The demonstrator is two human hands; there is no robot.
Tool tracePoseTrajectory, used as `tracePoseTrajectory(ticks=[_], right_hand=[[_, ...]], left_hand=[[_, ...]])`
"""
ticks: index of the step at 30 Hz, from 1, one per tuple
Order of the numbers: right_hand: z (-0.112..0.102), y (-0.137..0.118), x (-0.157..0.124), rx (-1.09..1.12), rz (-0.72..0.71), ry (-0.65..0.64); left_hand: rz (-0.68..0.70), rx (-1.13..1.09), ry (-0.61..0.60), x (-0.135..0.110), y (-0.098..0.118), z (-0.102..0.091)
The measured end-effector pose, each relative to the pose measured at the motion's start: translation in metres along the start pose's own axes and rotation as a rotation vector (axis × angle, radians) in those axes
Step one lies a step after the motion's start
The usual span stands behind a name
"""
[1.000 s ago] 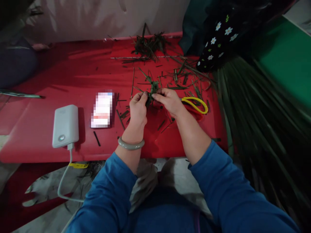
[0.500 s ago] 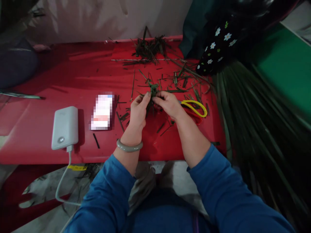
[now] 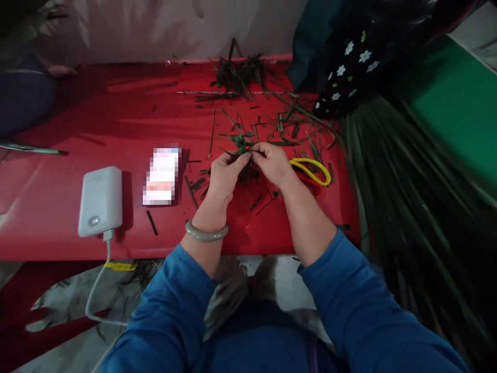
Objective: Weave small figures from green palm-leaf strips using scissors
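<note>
Over the red table (image 3: 97,119), my left hand (image 3: 222,175) and my right hand (image 3: 272,163) meet fingertip to fingertip, both pinched on a small woven piece of green leaf strips (image 3: 241,146). Loose strip ends hang below it between my palms. My left wrist carries a grey-green bangle (image 3: 206,232). Both sleeves are blue.
Yellow-handled scissors (image 3: 312,171) lie just right of my right hand. Cut leaf scraps (image 3: 238,75) litter the far table. A white power bank (image 3: 100,201) with its cable and a phone (image 3: 162,176) lie to the left. Long green leaves (image 3: 407,197) spread at the right.
Both hands have closed in tighter on the woven piece, and it has turned slightly and dropped lower between the fingers. Nothing else on the table has moved.
</note>
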State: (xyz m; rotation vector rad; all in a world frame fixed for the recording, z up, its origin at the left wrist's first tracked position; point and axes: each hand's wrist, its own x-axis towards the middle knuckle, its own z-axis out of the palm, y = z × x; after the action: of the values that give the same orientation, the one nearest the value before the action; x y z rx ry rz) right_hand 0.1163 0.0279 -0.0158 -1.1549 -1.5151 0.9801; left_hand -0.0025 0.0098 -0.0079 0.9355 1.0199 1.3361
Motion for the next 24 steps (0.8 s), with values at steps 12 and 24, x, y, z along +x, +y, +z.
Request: tracePoseTrajectory(ticks=[12, 24], right_hand=[[-0.001, -0.014, -0.005, -0.248, -0.059, 0.039], [-0.003, -0.010, -0.004, -0.226, -0.082, 0.010]], left_hand=[[0.017, 0.046, 0.105, 0.001, -0.001, 0.000], [0.024, 0.011, 0.094, 0.001, 0.003, -0.003]])
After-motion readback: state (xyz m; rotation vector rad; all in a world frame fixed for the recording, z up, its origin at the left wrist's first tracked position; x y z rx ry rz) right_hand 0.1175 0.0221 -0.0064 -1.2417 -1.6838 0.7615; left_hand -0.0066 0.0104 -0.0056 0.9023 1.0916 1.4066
